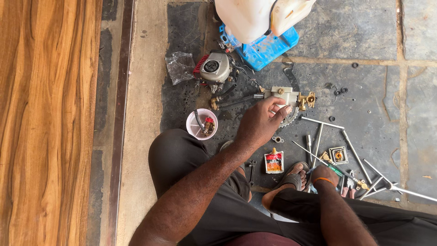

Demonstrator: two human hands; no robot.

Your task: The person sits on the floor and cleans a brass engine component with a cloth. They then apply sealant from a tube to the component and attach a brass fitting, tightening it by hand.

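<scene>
My left hand reaches forward, and its fingertips pinch the near edge of a pale metal pump body with brass fittings that rests on the dark floor. A toothed ring lies just under those fingers. My right hand, with an orange band at the wrist, is down among the tools beside my sandalled foot. It lies over a long screwdriver with a green handle. Its fingers are hidden.
A small grey and red engine lies at the back, next to a crumpled plastic bag. Behind it stand a white tank and its blue base. A white bowl of parts, an orange sachet, T-handle wrenches and washers are scattered around.
</scene>
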